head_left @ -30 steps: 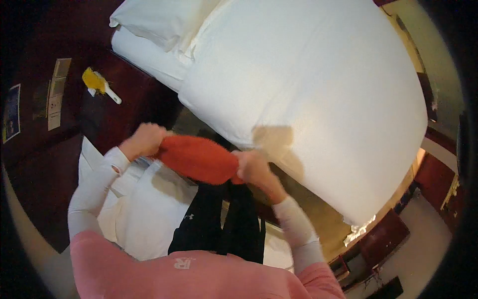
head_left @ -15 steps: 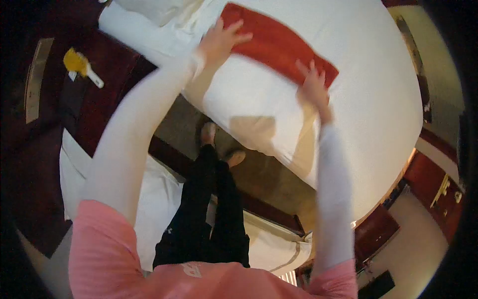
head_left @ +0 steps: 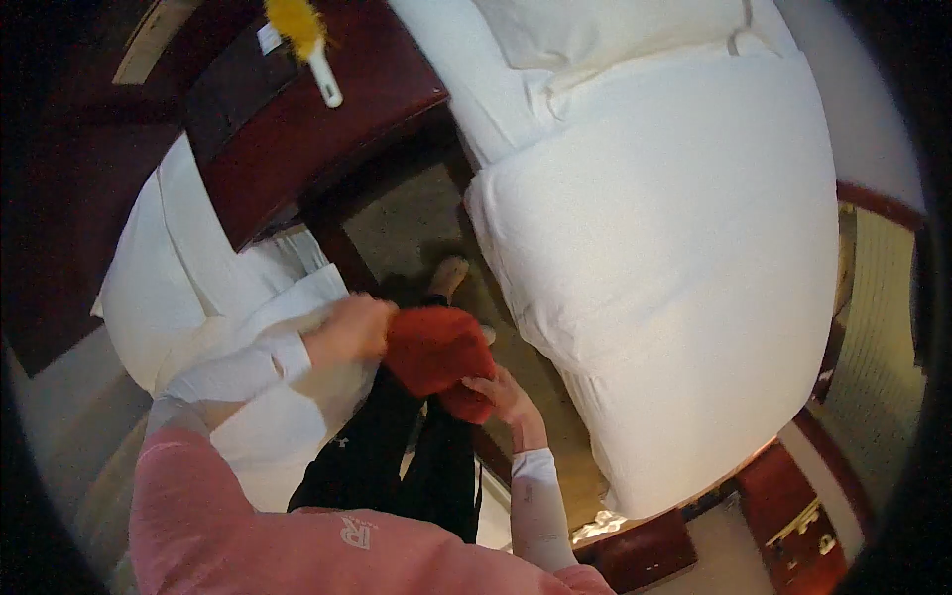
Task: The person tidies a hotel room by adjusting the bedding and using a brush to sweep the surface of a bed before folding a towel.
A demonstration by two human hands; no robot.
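Observation:
A red cloth (head_left: 428,347), bunched and folded over, hangs in front of my legs above the narrow floor strip. My left hand (head_left: 355,325) is closed on its upper left edge, slightly blurred by motion. At the cloth's lower right side, my right hand (head_left: 504,395) pinches it with thumb and fingers. Part of the cloth droops below the right fingertips.
To the right is a large bed with a white cover (head_left: 674,228) and a pillow (head_left: 615,30) at its head. Another white-covered bed (head_left: 178,258) lies left. Between their heads, a dark red cabinet (head_left: 347,89) bears a yellow duster (head_left: 296,28) with a white handle.
The red cloth, spread flat on the right bed before, is now lifted off and gathered near my body. Both hands drew back with it, and my view turned toward the left.

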